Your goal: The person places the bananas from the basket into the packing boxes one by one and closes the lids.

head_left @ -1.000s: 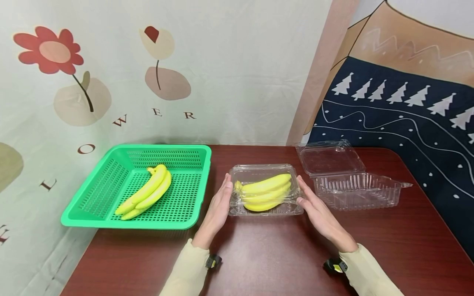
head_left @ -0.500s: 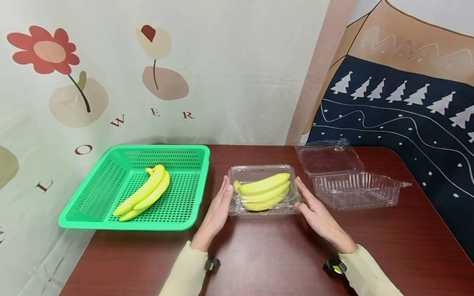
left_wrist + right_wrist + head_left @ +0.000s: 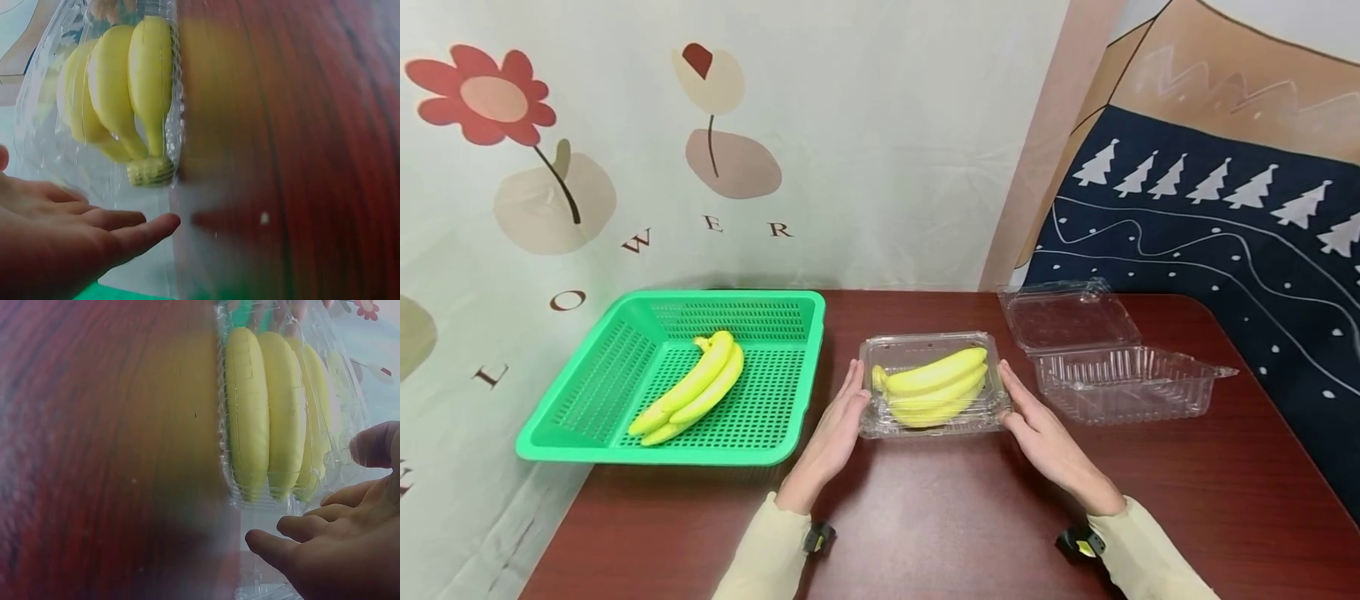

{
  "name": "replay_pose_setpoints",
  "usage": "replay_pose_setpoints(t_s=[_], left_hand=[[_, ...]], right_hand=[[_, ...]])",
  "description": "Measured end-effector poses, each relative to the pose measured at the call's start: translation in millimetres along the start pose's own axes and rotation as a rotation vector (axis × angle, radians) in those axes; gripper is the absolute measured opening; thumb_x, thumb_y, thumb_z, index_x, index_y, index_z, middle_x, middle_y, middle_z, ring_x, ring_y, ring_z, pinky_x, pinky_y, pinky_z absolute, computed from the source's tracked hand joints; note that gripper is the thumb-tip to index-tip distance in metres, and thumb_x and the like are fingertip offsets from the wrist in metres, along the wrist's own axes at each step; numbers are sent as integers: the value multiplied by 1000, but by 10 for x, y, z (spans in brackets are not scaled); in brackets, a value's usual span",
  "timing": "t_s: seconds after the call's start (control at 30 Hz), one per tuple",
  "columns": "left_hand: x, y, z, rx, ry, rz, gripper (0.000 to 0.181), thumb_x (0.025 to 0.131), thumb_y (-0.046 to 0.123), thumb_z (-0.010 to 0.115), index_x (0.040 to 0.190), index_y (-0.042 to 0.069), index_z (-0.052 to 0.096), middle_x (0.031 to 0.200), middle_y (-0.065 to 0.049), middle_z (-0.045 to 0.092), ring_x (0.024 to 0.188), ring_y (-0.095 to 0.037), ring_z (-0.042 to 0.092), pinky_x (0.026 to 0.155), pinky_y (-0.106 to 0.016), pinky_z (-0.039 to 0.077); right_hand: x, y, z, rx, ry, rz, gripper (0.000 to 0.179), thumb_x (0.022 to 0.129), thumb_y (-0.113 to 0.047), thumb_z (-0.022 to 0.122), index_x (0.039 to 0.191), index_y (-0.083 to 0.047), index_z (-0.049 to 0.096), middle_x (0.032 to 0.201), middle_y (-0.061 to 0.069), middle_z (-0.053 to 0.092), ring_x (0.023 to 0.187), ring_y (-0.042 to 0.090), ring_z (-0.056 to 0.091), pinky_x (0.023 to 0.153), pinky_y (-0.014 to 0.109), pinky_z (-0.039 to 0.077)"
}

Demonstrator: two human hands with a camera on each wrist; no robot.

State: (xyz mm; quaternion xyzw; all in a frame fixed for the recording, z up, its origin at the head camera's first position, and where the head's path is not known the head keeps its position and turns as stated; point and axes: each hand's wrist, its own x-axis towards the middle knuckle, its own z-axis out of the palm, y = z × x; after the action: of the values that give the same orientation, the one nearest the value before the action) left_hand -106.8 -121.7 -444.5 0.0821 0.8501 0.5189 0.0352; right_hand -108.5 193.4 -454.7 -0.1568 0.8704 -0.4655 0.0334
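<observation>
A clear plastic clamshell box [image 3: 931,343] stands mid-table with its lid down. Inside lies a bunch of yellow bananas [image 3: 936,387], stem end to the left. My left hand [image 3: 837,421] is at the box's left end, fingers straight; in the left wrist view a gap shows between the little finger and the box. On the opposite end, my right hand [image 3: 1048,433] has straight fingers along the side and its thumb near the front right corner. The right wrist view shows the bananas [image 3: 250,412] through the clear wall. Whether the lid is latched cannot be seen.
A green perforated basket [image 3: 805,400] at the left holds another bunch of bananas [image 3: 692,392]. To the right sits a second clear clamshell box [image 3: 1123,387], its lid [image 3: 1071,321] folded back. Printed cloth hangs behind the brown table [image 3: 925,533].
The clamshell box has shifted very slightly left, and my left hand with it. My right thumb has slid a little down toward the box's front corner. Otherwise the objects stay put.
</observation>
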Motion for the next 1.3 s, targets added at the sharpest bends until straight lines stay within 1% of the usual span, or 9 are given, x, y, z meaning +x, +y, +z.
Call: replay_pose_setpoints(t_s=[0.23, 0.4, 0.53, 0.63, 0.77, 0.9, 1.0, 1.13, 1.3], left_hand=[[-3, -20, -51, 0, -75, -16, 74, 98, 13, 45, 165, 8, 13, 173, -6, 6, 158, -19, 7, 125, -47, 15], [-9, -63, -68, -26, -110, 22, 84, 92, 7, 51, 166, 7, 9, 173, -11, 4, 157, -23, 9, 121, -51, 27], [-36, -82, -82, -52, -128, 26, 87, 94, 5, 54, 166, 11, 7, 173, -11, 5, 153, -28, 27, 118, -49, 33], [-66, -90, -81, -58, -136, 4, 87, 96, 7, 56, 167, 15, 5, 173, -11, 9, 142, -32, 48, 114, -46, 39], [-108, -88, -77, -7, -123, -23, 86, 97, 11, 58, 168, 17, 8, 163, -22, 32, 116, -26, 67, 98, -42, 52], [-132, -87, -75, 41, -102, -56, 85, 97, 14, 58, 168, 22, 11, 123, -17, 60, 84, -18, 69, 80, -35, 54], [-141, -86, -70, 27, -106, -84, 84, 99, 13, 56, 168, 27, 11, 92, -9, 65, 70, -19, 65, 70, -32, 54], [-143, -93, -57, -46, -133, -95, 83, 101, 9, 52, 168, 28, 7, 77, -9, 68, 65, -23, 66, 66, -34, 57], [-133, -119, -30, -214, -172, -119, 86, 100, 2, 46, 168, 28, 2, 81, -18, 72, 68, -27, 69, 69, -39, 61]], right_hand=[[-1, 15, 0, -8, 14, 4, 67, 101, -5, 50, 164, -5, 25, 171, 15, 19, 154, 32, 21, 106, 2, 14], [-5, 25, -8, -8, 28, 21, 67, 102, -8, 51, 164, -6, 26, 170, 16, 22, 153, 33, 25, 106, 5, 17], [-10, 26, -16, -3, 38, 39, 66, 102, -9, 51, 164, -9, 28, 168, 13, 29, 150, 32, 31, 110, 12, 24], [-16, 20, -19, -14, 40, 50, 67, 102, -9, 50, 165, -11, 28, 167, 11, 32, 149, 30, 33, 116, 31, 32], [-18, 11, -25, -32, 46, 42, 67, 101, -8, 51, 164, -11, 30, 166, 12, 33, 149, 31, 33, 115, 55, 32], [-20, 5, -27, -48, 54, 30, 67, 100, -7, 52, 163, -10, 31, 164, 15, 38, 145, 32, 39, 111, 56, 38], [-29, 1, -23, -30, 51, 54, 69, 99, -7, 53, 164, -13, 32, 147, 18, 55, 118, 30, 61, 94, 43, 52], [-39, -11, -17, 21, 28, 99, 71, 97, -4, 53, 164, -20, 32, 109, 12, 66, 81, 23, 65, 69, 30, 54], [-34, -16, -11, 87, -1, 110, 73, 97, -2, 49, 164, -19, 28, 90, 8, 66, 77, 22, 68, 64, 33, 56]])
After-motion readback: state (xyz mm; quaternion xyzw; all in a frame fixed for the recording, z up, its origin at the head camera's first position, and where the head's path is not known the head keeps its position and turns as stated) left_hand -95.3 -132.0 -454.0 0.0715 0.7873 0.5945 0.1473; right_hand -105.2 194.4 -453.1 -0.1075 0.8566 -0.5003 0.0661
